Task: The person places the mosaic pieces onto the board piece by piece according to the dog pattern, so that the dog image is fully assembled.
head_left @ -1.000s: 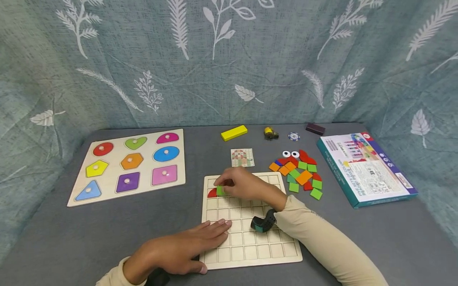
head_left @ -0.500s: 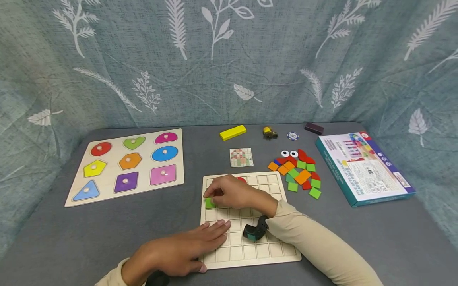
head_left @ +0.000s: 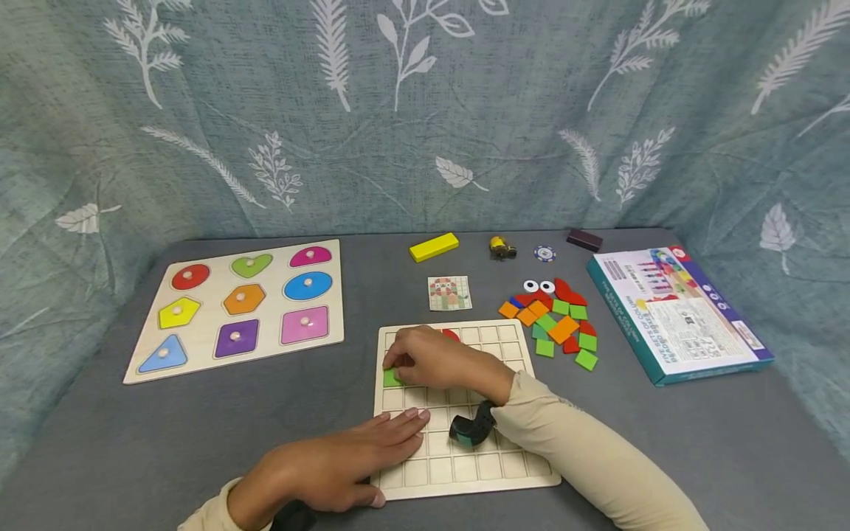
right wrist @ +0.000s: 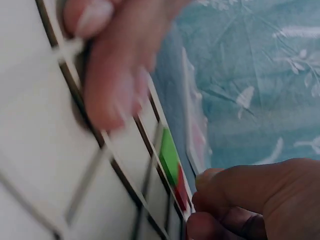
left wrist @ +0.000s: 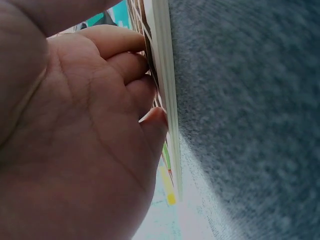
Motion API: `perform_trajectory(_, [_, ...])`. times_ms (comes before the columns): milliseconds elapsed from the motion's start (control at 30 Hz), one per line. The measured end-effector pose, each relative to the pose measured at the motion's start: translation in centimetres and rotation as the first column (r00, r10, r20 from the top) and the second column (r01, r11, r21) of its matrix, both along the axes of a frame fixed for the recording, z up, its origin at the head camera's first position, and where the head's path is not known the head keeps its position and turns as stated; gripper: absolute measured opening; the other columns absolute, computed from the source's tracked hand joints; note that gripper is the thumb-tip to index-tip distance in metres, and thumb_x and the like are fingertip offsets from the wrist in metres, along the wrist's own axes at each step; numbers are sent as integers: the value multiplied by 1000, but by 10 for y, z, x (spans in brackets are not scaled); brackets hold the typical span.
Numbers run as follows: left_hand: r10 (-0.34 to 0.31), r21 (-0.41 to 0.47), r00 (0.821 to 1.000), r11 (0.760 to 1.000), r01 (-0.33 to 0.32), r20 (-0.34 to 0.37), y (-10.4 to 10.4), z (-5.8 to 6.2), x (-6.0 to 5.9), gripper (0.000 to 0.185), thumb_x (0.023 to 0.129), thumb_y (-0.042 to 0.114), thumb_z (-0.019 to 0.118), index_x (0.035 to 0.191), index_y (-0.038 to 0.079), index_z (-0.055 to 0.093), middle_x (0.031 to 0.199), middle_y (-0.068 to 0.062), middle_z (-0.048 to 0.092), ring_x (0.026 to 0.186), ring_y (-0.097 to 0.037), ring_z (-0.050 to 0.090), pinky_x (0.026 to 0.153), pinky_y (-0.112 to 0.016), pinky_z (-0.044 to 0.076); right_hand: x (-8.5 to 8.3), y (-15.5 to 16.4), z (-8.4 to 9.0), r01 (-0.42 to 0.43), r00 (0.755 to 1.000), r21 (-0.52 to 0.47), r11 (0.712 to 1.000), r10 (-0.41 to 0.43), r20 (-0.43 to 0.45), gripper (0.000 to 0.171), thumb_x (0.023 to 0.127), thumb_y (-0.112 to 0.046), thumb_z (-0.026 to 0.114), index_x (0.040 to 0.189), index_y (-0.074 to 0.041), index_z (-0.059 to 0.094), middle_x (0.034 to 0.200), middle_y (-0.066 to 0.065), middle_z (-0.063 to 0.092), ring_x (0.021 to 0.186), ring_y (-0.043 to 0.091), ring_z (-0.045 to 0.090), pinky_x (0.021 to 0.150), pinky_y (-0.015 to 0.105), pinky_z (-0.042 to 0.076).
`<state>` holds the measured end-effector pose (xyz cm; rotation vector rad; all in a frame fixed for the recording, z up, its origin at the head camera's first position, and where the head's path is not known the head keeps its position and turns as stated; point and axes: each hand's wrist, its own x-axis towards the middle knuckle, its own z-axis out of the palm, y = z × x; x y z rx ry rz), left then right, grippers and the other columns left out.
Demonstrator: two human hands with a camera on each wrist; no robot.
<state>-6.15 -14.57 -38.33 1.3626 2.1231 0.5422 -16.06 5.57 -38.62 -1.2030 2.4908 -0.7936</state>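
Shape puzzle (head_left: 239, 306) lies well left of the grid board (head_left: 465, 472), its nine coloured pieces seated. Left hand (head_left: 332, 464) rests flat on the board's near-left corner, fingers straight and holding nothing, pinning the board; the left wrist view shows the fingertips at the board's edge. Right hand (head_left: 438, 360) is over the board's left columns, fingertips curled down onto a green tile (head_left: 392, 378) that sits in a cell of the board's leftmost column; whether it is pinched or only pressed I cannot tell for sure. A red tile (head_left: 451, 334) shows in the board's top row. In the right wrist view the green tile (right wrist: 169, 156) lies in its cell with red just beyond.

The tile looks thin, stiff, light and smooth, so it likely slides easily; best taken by two opposite edges. Right of the board lie loose tiles (head_left: 554, 321), a card (head_left: 449, 293) behind, and a box (head_left: 677, 313) farthest right.
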Motion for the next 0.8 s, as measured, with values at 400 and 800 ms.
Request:
perform_trajectory(400, [29,-33,999,999,-28,39,0,2,-1,78,90,17,68,154,7,24,162,-7,8,147,-24,7,116,-39,12,-20,52,10,162,986,-80,983,-160,39,19,93,-3,62,108,-4,73,101,4,67,80,13,56,71,26,47])
perform_trajectory(800, [55,-42,996,998,-52,73,1,3,-1,78,90,16,68,155,10,25,163,-3,7,147,-21,6,116,-37,12,-31,116,9,359,933,-81,930,-355,59,21,94,-1,60,112,2,70,104,11,66,89,22,62,76,38,51])
